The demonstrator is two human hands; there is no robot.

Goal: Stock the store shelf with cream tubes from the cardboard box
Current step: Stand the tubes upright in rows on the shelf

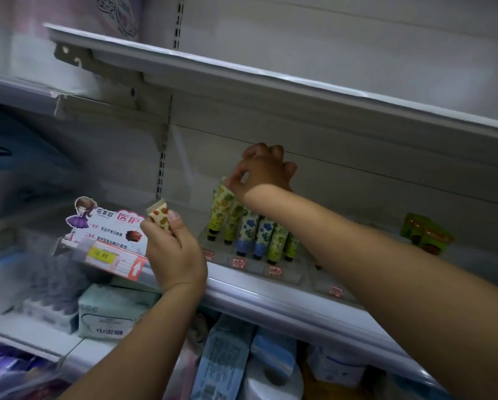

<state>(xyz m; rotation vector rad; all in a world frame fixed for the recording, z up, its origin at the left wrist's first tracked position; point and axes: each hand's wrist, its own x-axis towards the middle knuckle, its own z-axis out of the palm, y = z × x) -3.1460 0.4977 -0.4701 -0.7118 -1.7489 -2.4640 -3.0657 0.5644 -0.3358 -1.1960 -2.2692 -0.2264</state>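
Right hand (260, 171) pinches a shelved cream tube (219, 209).

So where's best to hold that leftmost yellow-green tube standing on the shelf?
The yellow-green tube stands cap-down with neighbours close beside it, so its flat upper end is probably freest. Pinch that from above, as the right hand does.

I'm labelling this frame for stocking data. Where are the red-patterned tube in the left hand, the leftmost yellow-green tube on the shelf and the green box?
red-patterned tube (160, 217), head view, its patterned body.
yellow-green tube (217, 207), head view, middle of its body.
green box (427, 236), head view, its front face.
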